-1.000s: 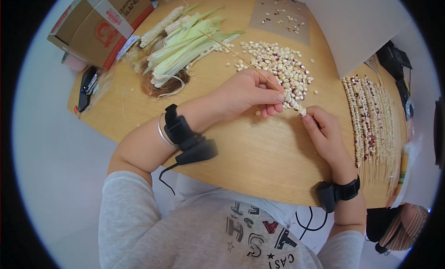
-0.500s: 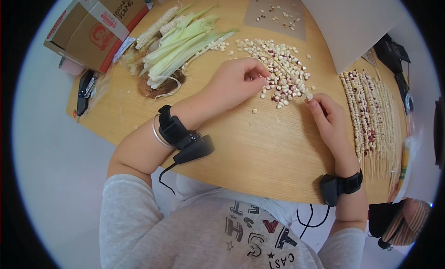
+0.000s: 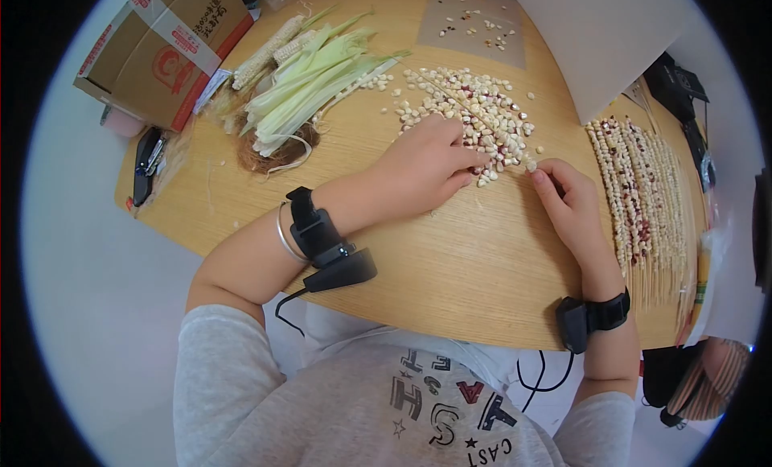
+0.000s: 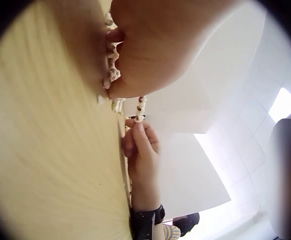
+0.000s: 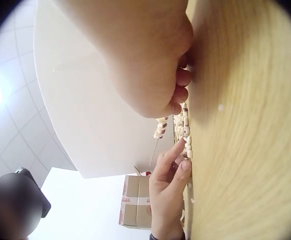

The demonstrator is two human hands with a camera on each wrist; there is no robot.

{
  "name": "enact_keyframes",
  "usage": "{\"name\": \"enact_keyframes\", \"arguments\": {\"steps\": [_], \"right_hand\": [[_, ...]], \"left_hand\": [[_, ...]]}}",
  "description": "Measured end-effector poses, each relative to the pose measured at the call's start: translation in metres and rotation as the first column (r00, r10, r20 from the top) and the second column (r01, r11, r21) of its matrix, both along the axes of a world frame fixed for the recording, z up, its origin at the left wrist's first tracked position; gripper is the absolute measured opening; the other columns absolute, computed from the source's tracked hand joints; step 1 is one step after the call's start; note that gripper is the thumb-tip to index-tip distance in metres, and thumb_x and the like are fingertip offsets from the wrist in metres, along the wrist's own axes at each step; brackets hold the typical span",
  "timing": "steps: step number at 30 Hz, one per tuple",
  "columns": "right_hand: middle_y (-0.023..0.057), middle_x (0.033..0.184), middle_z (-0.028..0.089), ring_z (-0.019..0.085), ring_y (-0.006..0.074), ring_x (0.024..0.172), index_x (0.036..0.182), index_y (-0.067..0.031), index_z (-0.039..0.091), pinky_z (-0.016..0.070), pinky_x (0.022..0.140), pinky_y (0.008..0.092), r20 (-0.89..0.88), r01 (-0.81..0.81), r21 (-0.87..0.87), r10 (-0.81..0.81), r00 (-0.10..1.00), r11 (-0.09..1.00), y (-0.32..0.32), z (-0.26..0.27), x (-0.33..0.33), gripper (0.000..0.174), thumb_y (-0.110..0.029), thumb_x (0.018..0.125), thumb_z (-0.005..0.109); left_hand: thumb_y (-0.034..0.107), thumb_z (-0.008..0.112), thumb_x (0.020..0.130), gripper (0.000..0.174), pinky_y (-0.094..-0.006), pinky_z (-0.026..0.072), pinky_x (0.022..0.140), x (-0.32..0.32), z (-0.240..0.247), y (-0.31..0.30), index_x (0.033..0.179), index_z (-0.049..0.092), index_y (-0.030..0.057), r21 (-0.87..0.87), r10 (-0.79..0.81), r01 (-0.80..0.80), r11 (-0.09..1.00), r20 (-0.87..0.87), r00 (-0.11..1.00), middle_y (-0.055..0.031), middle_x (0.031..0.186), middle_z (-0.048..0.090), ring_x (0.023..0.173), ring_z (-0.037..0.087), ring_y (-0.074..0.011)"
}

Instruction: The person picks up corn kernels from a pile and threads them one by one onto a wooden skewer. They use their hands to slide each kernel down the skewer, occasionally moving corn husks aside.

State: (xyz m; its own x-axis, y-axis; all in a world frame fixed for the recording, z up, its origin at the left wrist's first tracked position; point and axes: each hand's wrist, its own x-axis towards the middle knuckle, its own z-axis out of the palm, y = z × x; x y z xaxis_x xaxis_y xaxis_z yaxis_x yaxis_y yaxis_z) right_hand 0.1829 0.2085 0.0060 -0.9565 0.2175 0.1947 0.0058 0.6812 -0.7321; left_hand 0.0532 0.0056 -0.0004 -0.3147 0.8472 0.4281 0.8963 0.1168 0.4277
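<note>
In the head view, my right hand (image 3: 569,205) pinches the near end of a thin skewer strung with corn kernels, between thumb and forefinger. The right wrist view shows the skewer's threaded pale and dark red kernels (image 5: 160,128) and its bare stick (image 5: 154,152) slanting up above the table. My left hand (image 3: 426,165) is at the near edge of a heap of loose corn kernels (image 3: 498,117). Its forefinger reaches out over the kernels, with the thumb a little apart from it and the fingertips right at the heap.
Corn husks (image 3: 310,89) and cobs (image 3: 265,61) lie left of the heap. Several finished kernel skewers (image 3: 639,193) lie side by side at right. A cardboard box (image 3: 173,57), a stapler (image 3: 147,165), a mat with scattered kernels (image 3: 474,24) and a white upright panel (image 3: 579,41) surround the work.
My left hand has let go of the skewer and come down to the heap's near edge. The right hand has kept its pinch and shifted slightly away; the skewer now slants over the heap.
</note>
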Motion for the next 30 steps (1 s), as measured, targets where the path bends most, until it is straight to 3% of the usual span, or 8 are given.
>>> {"name": "enact_keyframes", "arguments": {"steps": [6, 12, 14, 15, 17, 24, 30], "right_hand": [[0.0079, 0.062, 0.055, 0.046, 0.014, 0.054, 0.085, 0.0004, 0.06, 0.0378, 0.051, 0.0267, 0.008, -0.028, 0.012, 0.028, 1.0, 1.0, 0.0, 0.0, 0.0, 0.017, -0.017, 0.086, 0.056], [0.0085, 0.062, 0.055, 0.047, 0.0144, 0.054, 0.086, 0.0005, 0.06, 0.0379, 0.051, 0.0268, 0.001, -0.042, 0.032, 0.042, 0.999, 0.999, 0.0, 0.0, -0.001, 0.017, -0.016, 0.086, 0.056], [0.0087, 0.062, 0.055, 0.047, 0.0144, 0.054, 0.086, 0.0006, 0.06, 0.0381, 0.051, 0.0268, -0.003, -0.036, 0.027, 0.036, 0.999, 0.999, 0.001, 0.0, 0.0, 0.017, -0.016, 0.086, 0.056], [0.0088, 0.063, 0.055, 0.047, 0.0145, 0.054, 0.086, 0.0007, 0.06, 0.0382, 0.051, 0.0268, -0.009, -0.032, 0.031, 0.032, 0.999, 0.999, 0.001, 0.0, 0.0, 0.017, -0.016, 0.086, 0.056], [0.009, 0.063, 0.055, 0.048, 0.0145, 0.054, 0.086, 0.0007, 0.06, 0.0383, 0.051, 0.0268, -0.02, -0.026, 0.038, 0.026, 0.999, 0.999, 0.002, 0.001, 0.0, 0.017, -0.016, 0.086, 0.056], [0.009, 0.064, 0.055, 0.048, 0.0142, 0.056, 0.086, 0.0009, 0.06, 0.0389, 0.052, 0.0266, -0.042, -0.038, 0.005, 0.038, 0.998, 0.999, 0.005, -0.004, -0.001, 0.017, -0.016, 0.085, 0.057], [0.009, 0.065, 0.056, 0.049, 0.0144, 0.056, 0.086, 0.0013, 0.06, 0.0395, 0.053, 0.0268, 0.015, -0.029, -0.009, 0.03, 0.999, 1.0, 0.001, 0.004, 0.0, 0.017, -0.015, 0.085, 0.057]], "left_hand": [[0.012, 0.066, 0.074, 0.014, -0.034, 0.0404, 0.072, -0.004, -0.003, 0.0, 0.088, 0.065, 0.0082, 0.037, -0.005, 0.002, 0.999, 0.072, 0.997, -0.0083, 0.079, 0.05, 0.082, 0.048, -0.0257], [0.011, 0.062, 0.078, 0.008, -0.0323, 0.0421, 0.065, -0.007, 0.003, 0.0, 0.083, 0.061, 0.004, 0.113, 0.031, -0.049, 0.992, 0.156, 0.987, -0.0082, 0.077, 0.052, 0.072, 0.05, -0.0227], [0.01, 0.059, 0.083, 0.008, -0.027, 0.0427, 0.06, -0.008, 0.011, -0.001, 0.086, 0.059, 0.0034, 0.062, 0.185, -0.228, 0.972, 0.399, 0.898, -0.0052, 0.077, 0.055, 0.066, 0.051, -0.0145], [0.01, 0.059, 0.083, 0.008, -0.027, 0.0427, 0.06, -0.011, 0.009, -0.002, 0.086, 0.059, 0.0034, 0.064, 0.183, -0.227, 0.972, 0.397, 0.899, -0.0052, 0.077, 0.055, 0.066, 0.051, -0.0145], [0.011, 0.057, 0.086, 0.009, -0.0219, 0.0426, 0.061, -0.019, 0.0, -0.003, 0.09, 0.057, 0.0031, 0.204, 0.13, -0.327, 0.923, 0.635, 0.761, -0.0015, 0.077, 0.057, 0.067, 0.051, -0.0077], [0.009, 0.056, 0.086, 0.012, -0.0211, 0.0431, 0.062, -0.024, -0.002, -0.005, 0.096, 0.057, 0.0018, 0.188, 0.21, -0.365, 0.912, 0.55, 0.808, -0.0006, 0.079, 0.058, 0.07, 0.052, -0.0059], [0.008, 0.054, 0.086, 0.014, -0.0211, 0.0436, 0.062, -0.029, -0.004, -0.005, 0.098, 0.057, 0.0003, 0.218, 0.179, -0.386, 0.896, 0.618, 0.765, -0.0023, 0.081, 0.059, 0.068, 0.053, -0.007]]}}
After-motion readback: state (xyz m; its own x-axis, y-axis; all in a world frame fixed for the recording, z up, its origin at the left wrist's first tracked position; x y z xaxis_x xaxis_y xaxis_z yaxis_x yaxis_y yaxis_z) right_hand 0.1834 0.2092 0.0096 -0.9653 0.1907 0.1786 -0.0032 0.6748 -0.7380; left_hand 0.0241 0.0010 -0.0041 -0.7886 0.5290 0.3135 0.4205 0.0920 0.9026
